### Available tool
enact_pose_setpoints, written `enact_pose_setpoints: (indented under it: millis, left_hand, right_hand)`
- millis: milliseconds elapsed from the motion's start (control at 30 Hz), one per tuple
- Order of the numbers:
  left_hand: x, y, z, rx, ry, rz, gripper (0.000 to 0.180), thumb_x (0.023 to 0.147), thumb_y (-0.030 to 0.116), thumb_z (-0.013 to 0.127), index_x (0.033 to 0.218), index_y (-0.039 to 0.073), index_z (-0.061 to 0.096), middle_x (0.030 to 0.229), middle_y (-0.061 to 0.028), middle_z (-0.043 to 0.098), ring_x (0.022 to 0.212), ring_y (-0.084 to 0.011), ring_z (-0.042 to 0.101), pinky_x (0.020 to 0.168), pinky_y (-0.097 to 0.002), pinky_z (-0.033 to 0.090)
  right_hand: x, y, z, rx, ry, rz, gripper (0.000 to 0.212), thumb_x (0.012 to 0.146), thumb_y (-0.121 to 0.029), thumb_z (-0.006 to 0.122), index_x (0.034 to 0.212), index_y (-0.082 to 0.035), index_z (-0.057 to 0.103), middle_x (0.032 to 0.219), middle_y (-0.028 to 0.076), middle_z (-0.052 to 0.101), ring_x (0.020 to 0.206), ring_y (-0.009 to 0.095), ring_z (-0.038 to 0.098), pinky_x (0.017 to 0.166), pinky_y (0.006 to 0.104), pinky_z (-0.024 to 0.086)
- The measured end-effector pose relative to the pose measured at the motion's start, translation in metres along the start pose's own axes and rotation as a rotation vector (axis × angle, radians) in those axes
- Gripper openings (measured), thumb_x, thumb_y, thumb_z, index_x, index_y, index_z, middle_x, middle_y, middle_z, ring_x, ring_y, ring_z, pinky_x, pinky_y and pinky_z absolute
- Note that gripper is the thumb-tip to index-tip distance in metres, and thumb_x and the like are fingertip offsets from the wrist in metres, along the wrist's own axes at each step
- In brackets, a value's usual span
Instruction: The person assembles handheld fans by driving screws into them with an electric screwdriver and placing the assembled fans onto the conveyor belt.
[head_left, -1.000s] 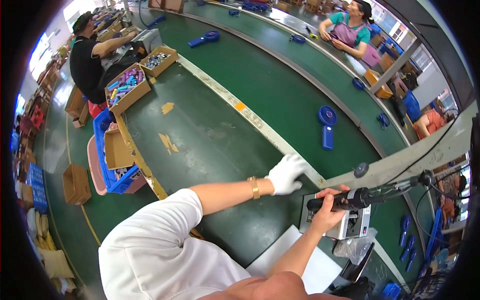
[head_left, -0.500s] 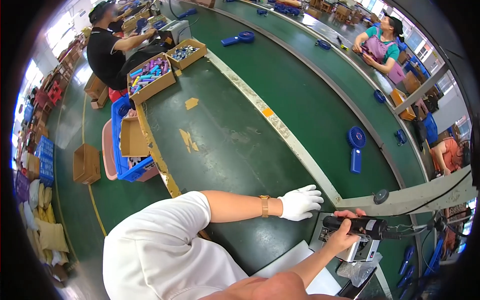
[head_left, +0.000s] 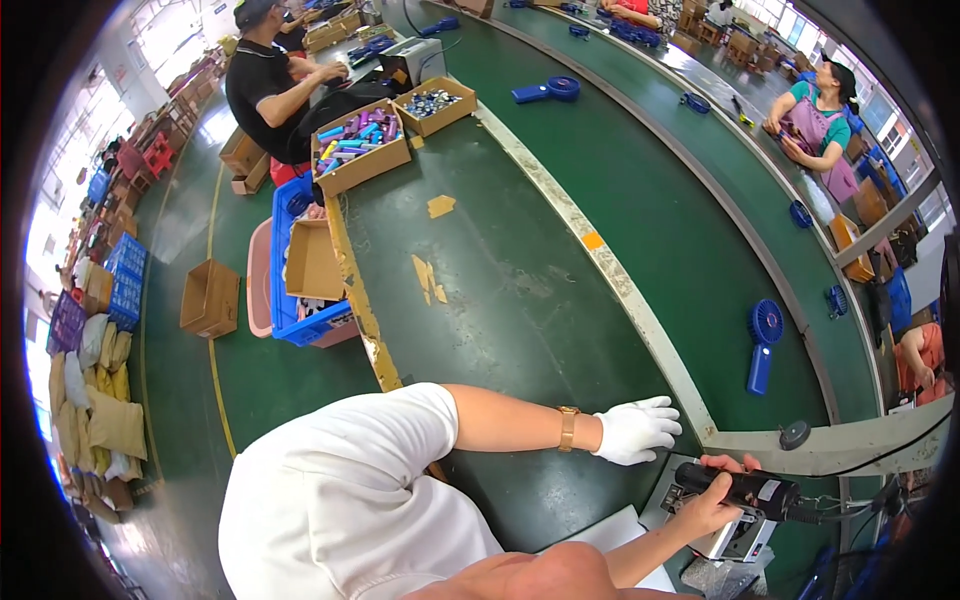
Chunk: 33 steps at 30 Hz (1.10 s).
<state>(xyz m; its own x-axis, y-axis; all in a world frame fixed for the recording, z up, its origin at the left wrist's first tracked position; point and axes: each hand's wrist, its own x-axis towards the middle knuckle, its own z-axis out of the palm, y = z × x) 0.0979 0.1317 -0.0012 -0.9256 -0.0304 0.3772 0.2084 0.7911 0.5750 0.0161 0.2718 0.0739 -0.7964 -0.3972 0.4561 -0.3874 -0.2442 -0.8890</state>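
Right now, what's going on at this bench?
A person at a green workbench is working over a small grey device at its near right corner. Their right hand grips a black handheld tool with a cable, held across the top of the device. Their left hand, in a white glove, rests on the bench just beside it. A blue handheld fan lies on the conveyor belt beyond. Other people work farther along the line.

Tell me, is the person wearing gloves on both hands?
No, only the left hand wears a white glove; the right hand is bare, its fingers around a black tool.
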Motion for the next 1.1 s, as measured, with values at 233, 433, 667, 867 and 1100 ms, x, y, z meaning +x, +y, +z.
enact_pose_setpoints:
  millis: [233,433,667,867,1100]
  left_hand:
    - [-0.001,0.001,-0.002,-0.022,-0.026,-0.017,0.030,0.075,0.021,0.065,0.102,0.008,0.062,0.120,-0.0111,0.052,0.123,-0.0299,0.040,0.111,-0.0481,0.023]
    - [-0.001,0.001,-0.004,-0.019,-0.024,-0.020,0.029,0.075,0.021,0.065,0.102,0.008,0.062,0.120,-0.0111,0.052,0.123,-0.0299,0.040,0.111,-0.0483,0.023]
    - [0.000,0.001,-0.004,-0.025,-0.034,-0.016,0.030,0.075,0.021,0.065,0.102,0.008,0.062,0.118,-0.0106,0.052,0.122,-0.0297,0.041,0.111,-0.0479,0.023]
    - [0.000,0.000,-0.002,-0.015,-0.021,-0.010,0.029,0.076,0.021,0.064,0.101,0.008,0.062,0.117,-0.0105,0.052,0.121,-0.0294,0.041,0.111,-0.0476,0.023]
    - [0.000,-0.001,0.002,-0.007,0.099,0.035,0.023,0.072,0.018,0.064,0.093,0.009,0.065,0.109,-0.0090,0.055,0.113,-0.0275,0.044,0.107,-0.0437,0.026]
  right_hand:
    - [0.000,-0.001,-0.001,-0.008,-0.004,-0.013,0.060,0.084,-0.028,0.065,0.121,0.006,0.034,0.076,0.014,0.057,0.068,0.021,0.057,0.072,0.0329,0.047]
    - [0.001,0.000,-0.001,-0.012,-0.015,-0.010,0.059,0.084,-0.028,0.065,0.120,0.006,0.033,0.078,0.013,0.057,0.068,0.021,0.057,0.074,0.0332,0.047]
    - [0.000,0.003,-0.005,-0.016,-0.028,0.008,0.056,0.085,-0.027,0.064,0.117,0.007,0.033,0.085,0.014,0.058,0.071,0.020,0.057,0.080,0.0357,0.045]
    - [-0.001,0.004,-0.007,-0.058,-0.039,-0.004,0.058,0.085,-0.031,0.063,0.116,0.008,0.033,0.087,0.014,0.058,0.076,0.020,0.057,0.090,0.0393,0.039]
    - [-0.001,0.003,-0.006,-0.102,-0.028,-0.041,0.053,0.086,-0.034,0.061,0.110,0.007,0.039,0.085,0.014,0.058,0.076,0.020,0.057,0.099,0.0412,0.032]
